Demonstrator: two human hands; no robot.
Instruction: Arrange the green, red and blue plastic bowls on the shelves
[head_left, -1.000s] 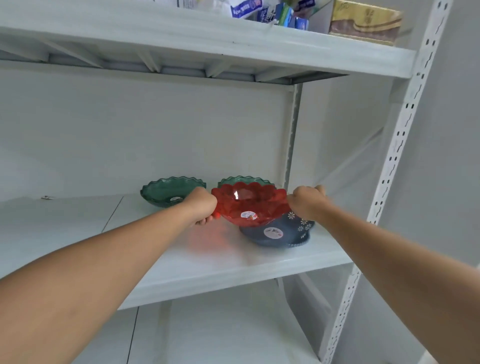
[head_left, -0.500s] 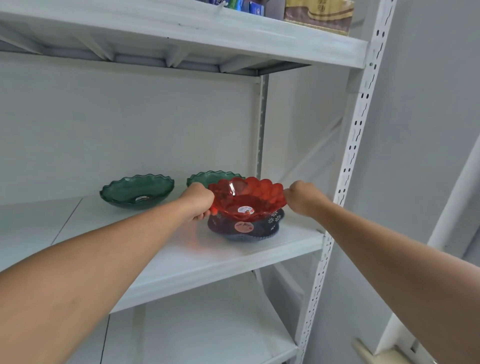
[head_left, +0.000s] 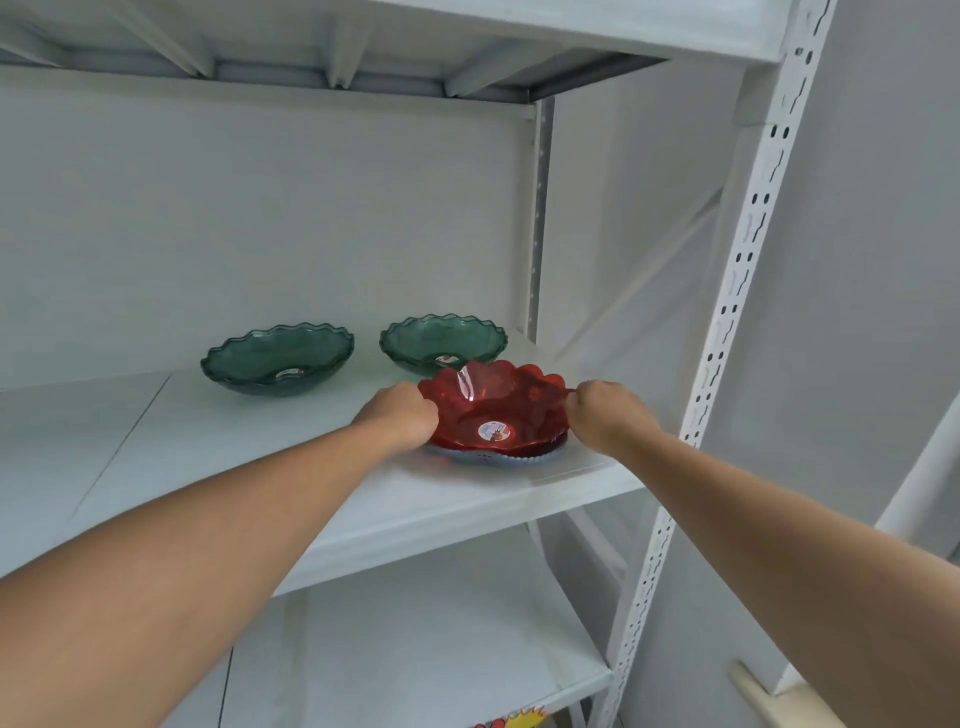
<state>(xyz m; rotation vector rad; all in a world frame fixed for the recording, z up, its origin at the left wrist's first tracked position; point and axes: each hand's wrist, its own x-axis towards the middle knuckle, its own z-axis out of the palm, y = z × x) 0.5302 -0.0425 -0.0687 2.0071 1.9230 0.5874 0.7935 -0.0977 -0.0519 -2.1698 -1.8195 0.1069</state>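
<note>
A red scalloped plastic bowl (head_left: 493, 410) sits nested inside a blue bowl (head_left: 498, 458) near the right front of the middle shelf (head_left: 311, 488); only the blue bowl's lower rim shows beneath it. My left hand (head_left: 402, 418) grips the red bowl's left rim and my right hand (head_left: 605, 413) pinches its right rim. Two green wavy-edged bowls stand farther back on the same shelf, one at the left (head_left: 278, 358) and one just behind the red bowl (head_left: 443, 343).
A white perforated upright post (head_left: 727, 332) stands right of the bowls at the shelf's front corner. Another shelf (head_left: 363, 47) runs overhead and a lower one (head_left: 415, 649) lies below. The shelf's back wall is close behind the green bowls.
The red bowl has come down from above the blue bowl and now rests nested in it. Both hands have stayed on its rim. My view has dropped and shifted.
</note>
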